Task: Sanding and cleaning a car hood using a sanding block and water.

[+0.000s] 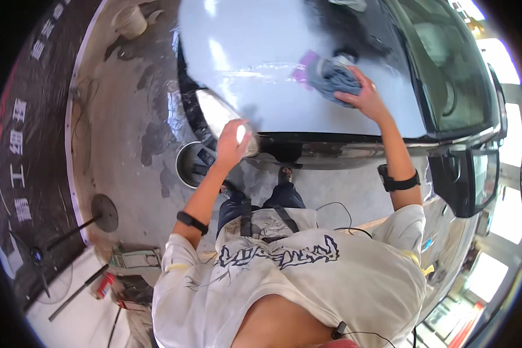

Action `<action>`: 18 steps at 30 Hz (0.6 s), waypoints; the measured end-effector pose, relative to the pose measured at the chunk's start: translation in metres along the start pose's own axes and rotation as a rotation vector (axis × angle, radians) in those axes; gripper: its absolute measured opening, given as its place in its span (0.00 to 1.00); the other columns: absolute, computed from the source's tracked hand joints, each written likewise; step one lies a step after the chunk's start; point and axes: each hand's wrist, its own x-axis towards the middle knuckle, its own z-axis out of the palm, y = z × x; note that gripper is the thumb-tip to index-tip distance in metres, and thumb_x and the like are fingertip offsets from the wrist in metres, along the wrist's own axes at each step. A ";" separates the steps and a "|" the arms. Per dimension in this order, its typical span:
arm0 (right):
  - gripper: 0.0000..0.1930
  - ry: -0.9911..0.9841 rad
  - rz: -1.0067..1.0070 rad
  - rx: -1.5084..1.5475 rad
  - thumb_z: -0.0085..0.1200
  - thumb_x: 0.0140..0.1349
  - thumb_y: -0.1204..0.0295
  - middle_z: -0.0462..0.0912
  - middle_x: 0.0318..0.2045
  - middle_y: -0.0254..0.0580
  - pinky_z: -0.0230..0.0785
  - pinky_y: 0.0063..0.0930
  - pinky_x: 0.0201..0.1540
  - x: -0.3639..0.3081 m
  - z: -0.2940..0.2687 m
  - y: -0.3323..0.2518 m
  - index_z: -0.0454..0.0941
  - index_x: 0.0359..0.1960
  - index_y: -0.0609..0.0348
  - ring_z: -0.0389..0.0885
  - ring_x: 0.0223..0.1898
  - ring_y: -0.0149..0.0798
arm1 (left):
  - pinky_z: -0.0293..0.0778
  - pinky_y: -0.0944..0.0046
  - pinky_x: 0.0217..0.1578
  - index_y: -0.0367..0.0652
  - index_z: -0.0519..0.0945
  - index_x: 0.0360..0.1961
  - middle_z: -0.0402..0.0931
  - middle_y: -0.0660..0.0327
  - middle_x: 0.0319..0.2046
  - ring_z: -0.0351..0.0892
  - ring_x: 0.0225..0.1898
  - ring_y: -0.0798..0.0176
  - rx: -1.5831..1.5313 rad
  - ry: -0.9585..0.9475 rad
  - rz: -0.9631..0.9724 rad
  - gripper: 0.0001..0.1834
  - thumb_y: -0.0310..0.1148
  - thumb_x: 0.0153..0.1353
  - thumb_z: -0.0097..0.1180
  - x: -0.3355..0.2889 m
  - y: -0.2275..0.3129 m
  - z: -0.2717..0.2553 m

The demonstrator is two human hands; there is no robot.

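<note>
My right hand (365, 95) is closed on a crumpled blue-grey cloth (329, 80), which lies against the grey car hood (261, 104). A purple piece (303, 66) shows at the cloth's left edge, and a small black-and-white item (346, 56) sits just beyond it. My left hand (232, 146) is at the hood's front corner, beside the pale headlight (214, 110). Its fingers are curled around a small bright white item (241, 134), too washed out to name. Wet-looking streaks and glare run across the hood.
Below my left forearm a round bucket (182, 165) stands on the floor with dark pieces in it. A white bucket (130, 22) is at the far left. The side mirror (470, 180) juts out at right. A stand fan (37, 255) is at lower left.
</note>
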 end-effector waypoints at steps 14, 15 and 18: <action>0.41 0.710 0.373 -0.502 0.67 0.53 0.43 0.68 0.66 0.49 0.56 0.56 0.68 -0.154 -0.129 0.450 0.71 0.65 0.49 0.64 0.68 0.56 | 0.61 0.41 0.62 0.24 0.62 0.62 0.58 0.33 0.59 0.64 0.58 0.36 0.425 0.380 -0.295 0.47 0.43 0.50 0.75 0.170 0.050 0.236; 0.45 0.684 0.498 -0.538 0.65 0.51 0.37 0.63 0.69 0.49 0.51 0.64 0.68 -0.140 -0.123 0.431 0.69 0.67 0.46 0.59 0.70 0.56 | 0.61 0.41 0.62 0.24 0.62 0.62 0.58 0.33 0.59 0.64 0.58 0.36 0.452 0.380 -0.313 0.47 0.43 0.50 0.75 0.173 0.048 0.234; 0.48 0.607 0.612 -0.578 0.63 0.48 0.32 0.56 0.73 0.49 0.44 0.76 0.67 -0.144 -0.135 0.436 0.68 0.69 0.41 0.54 0.72 0.57 | 0.70 0.52 0.52 0.26 0.68 0.50 0.64 0.40 0.50 0.69 0.50 0.47 0.286 0.319 -0.394 0.47 0.54 0.44 0.78 0.186 0.050 0.233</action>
